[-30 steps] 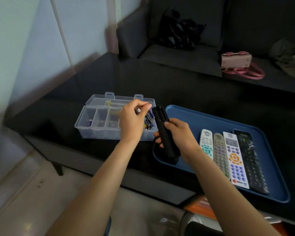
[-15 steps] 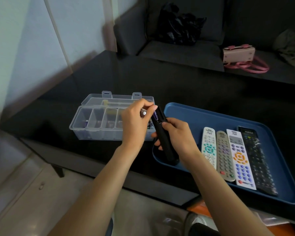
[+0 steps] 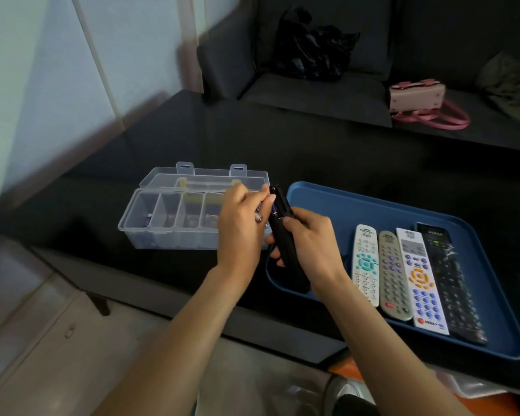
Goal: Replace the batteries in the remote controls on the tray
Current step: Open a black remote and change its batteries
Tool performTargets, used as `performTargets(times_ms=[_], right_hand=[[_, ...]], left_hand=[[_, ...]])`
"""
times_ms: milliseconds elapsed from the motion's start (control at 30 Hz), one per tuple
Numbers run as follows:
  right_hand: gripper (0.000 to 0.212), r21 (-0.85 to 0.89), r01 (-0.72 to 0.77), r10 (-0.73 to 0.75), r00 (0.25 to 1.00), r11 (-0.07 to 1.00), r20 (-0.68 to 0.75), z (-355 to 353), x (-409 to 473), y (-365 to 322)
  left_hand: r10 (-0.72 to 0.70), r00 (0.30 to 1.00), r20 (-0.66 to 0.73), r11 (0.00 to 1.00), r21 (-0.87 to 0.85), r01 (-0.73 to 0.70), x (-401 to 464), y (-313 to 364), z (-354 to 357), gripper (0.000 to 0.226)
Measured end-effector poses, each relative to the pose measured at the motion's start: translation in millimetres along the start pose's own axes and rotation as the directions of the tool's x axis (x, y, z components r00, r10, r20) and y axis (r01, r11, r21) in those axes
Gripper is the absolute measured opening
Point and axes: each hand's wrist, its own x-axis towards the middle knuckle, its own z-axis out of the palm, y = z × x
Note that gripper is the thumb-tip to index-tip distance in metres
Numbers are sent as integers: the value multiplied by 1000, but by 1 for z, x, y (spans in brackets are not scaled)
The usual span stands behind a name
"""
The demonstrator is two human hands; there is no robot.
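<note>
Four remotes (image 3: 403, 274) lie in the blue tray (image 3: 357, 202).

- Black worktop (image 3: 252, 139), glossy surface.
- Dark grey sofa (image 3: 327, 94) behind the worktop.
- Black plastic bag (image 3: 309, 46) on the sofa seat.
- Pink handbag (image 3: 418, 97) on the sofa, right of the bag.
- Tiled floor (image 3: 42, 340).

Left hand (image 3: 237, 226): back facing the camera, fingers (image 3: 263, 198) curling inward and pinching a small battery (image 3: 260, 213) at the tips. Right hand (image 3: 311, 241): wrapping around a black remote (image 3: 284, 235), thumb lying along its upper face. Both forearms: bare, reaching forward from the lower edge and converging, the hands sitting just beside each other.
</note>
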Motion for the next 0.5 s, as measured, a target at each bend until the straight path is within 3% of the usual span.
performTargets(times_ms=[133,233,333,400,500], right_hand=[[21,-19,16,-16,1000,1000,-10,-2,-1,1],[21,-39,-32,30,999,999,-35,-6,0,2],[28,-104,-56,47,995,993,-93,-14,4,-1],[27,-121,-52,40,994,991,-105,-18,5,-3],[22,-125,-66,56,995,990,-84,-21,5,-3]], left_hand=[[106,994,36,985,135,-110,0,-3,0,22],[64,993,102,990,118,-76,0,-4,0,25],[-47,982,182,989,-129,71,4,4,-6,28],[-132,963,236,936,-292,199,8,14,-13,28],[-271,847,457,789,-398,467,13,20,-18,40]])
